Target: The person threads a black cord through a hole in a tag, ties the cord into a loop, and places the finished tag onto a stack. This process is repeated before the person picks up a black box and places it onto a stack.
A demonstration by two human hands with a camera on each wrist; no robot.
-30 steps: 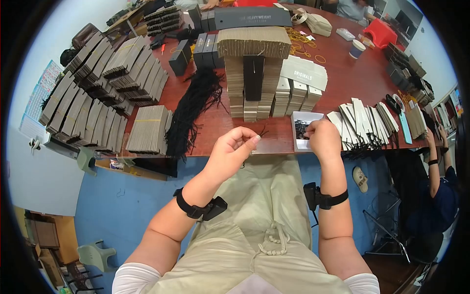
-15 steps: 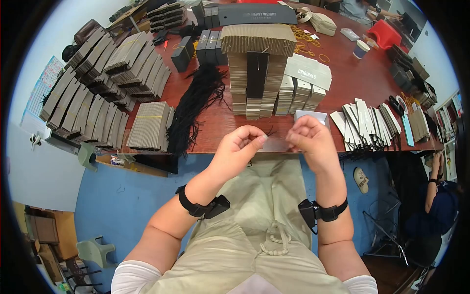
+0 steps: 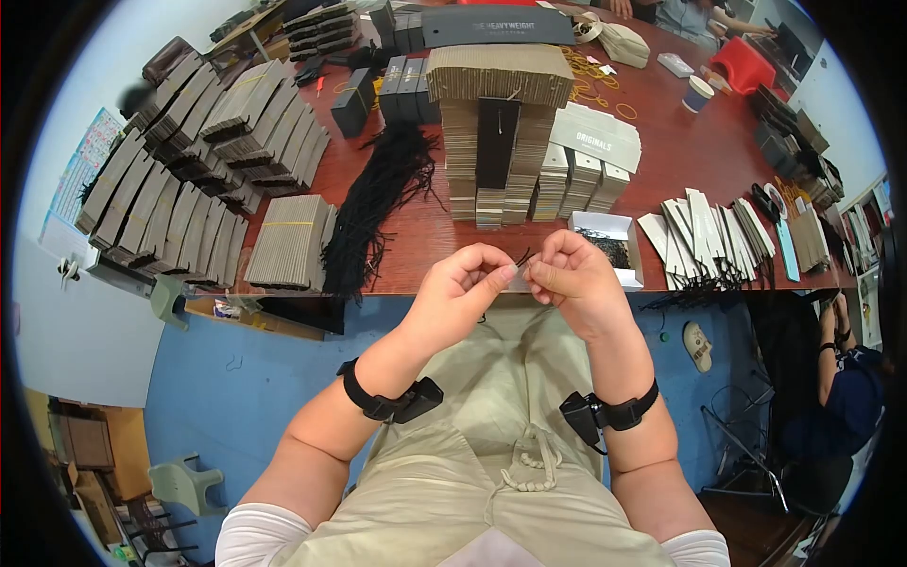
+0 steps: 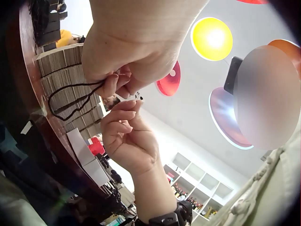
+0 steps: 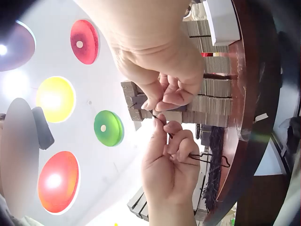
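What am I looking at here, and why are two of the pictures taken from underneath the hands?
No machine here: a person works with bare hands, wearing three cameras. The head view looks down at the red-brown table, which carries stacks of cardboard tags, a bundle of black cords and a small white box. The other two views come from cameras strapped to the wrists, looking up toward the ceiling. The left hand pinches a looped black cord; the right hand pinches at its end. Whether it also holds something tiny, I cannot tell.
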